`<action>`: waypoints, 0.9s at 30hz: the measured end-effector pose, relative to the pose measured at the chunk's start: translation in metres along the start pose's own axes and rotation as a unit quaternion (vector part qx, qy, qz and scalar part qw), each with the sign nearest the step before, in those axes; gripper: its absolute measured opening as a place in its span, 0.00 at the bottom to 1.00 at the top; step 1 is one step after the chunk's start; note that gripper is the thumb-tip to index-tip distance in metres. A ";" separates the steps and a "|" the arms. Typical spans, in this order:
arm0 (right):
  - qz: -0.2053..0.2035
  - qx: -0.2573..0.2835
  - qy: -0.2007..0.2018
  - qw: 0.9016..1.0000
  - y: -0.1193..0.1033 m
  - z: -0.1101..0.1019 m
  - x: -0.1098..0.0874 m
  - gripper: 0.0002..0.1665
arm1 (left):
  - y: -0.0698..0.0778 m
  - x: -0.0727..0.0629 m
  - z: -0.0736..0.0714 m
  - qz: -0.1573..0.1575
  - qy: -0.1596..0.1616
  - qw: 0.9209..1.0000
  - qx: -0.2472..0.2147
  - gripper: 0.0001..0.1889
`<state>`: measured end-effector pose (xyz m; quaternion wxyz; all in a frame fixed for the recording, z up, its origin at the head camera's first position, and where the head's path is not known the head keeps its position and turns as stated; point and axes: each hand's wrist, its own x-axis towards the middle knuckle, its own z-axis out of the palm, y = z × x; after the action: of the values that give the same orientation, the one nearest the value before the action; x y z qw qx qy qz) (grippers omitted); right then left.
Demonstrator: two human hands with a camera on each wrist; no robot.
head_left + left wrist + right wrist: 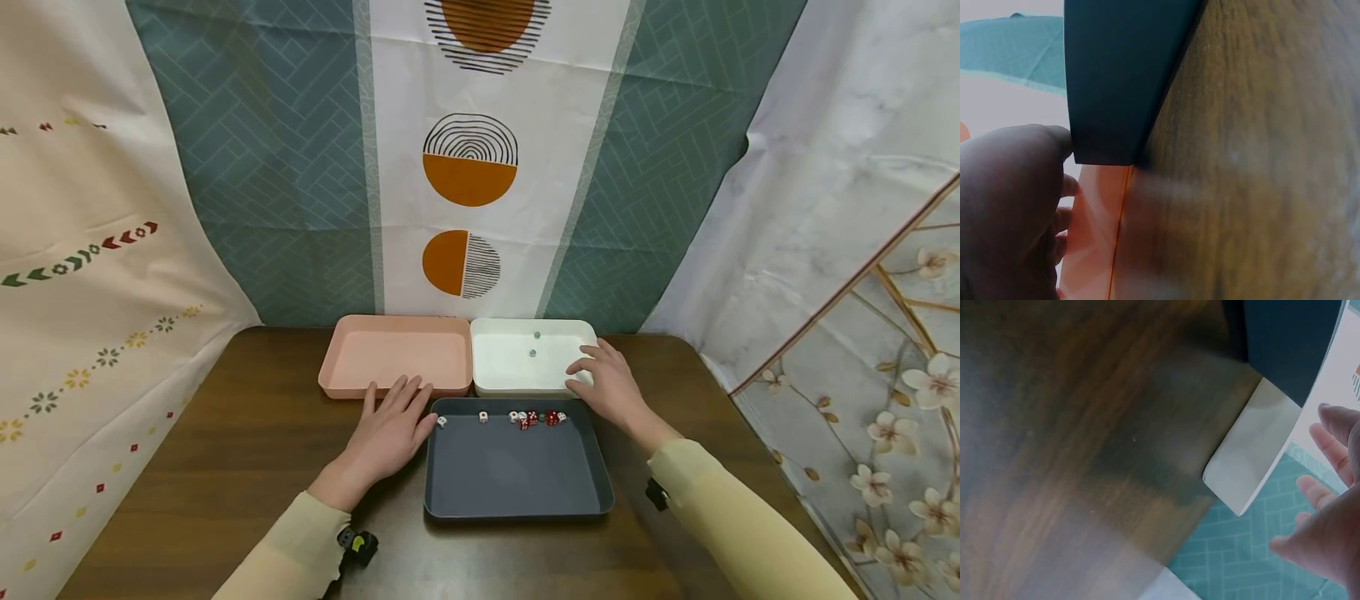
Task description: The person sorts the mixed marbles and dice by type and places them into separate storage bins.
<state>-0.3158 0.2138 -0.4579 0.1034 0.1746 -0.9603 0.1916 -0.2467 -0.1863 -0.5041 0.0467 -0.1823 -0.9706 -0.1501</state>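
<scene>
My left hand (388, 433) is spread over the front edge of the pink tray (401, 393), its thumb close to the left rim of the dark grey tray (517, 483). Nothing is in its grasp. My right hand (611, 387) hovers at the right side of the white tray (510, 379), fingers apart and loosely bent, holding nothing visible. Two small greenish dice, one a green die (532, 353), lie in the white tray. Along the back of the grey tray sit several dice, among them a white die (483, 416), a red die (552, 417) and a dark green die (542, 417).
The three trays stand on a brown wooden table (202, 483), pink and white side by side behind the grey one. A patterned cloth (480, 275) hangs behind the table. Other cloths hang at the left and right.
</scene>
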 end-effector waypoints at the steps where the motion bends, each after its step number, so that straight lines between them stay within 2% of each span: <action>1: 0.000 0.003 0.001 1.000 0.000 -0.001 -0.001 0.10 | 0.000 0.000 0.000 0.001 0.001 1.000 0.001 0.34; 10: 0.005 0.026 0.012 1.000 -0.006 0.000 -0.012 0.10 | 0.000 0.001 0.001 -0.006 -0.007 1.000 0.005 0.35; 27: -0.027 0.030 0.009 0.999 -0.014 0.004 -0.033 0.10 | -0.002 0.002 0.003 -0.004 -0.003 1.000 0.004 0.35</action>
<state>-0.2809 0.2096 -0.4657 0.1119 0.2020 -0.9479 0.2193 -0.2492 -0.1864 -0.5068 0.0438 -0.1791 -0.9720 -0.1460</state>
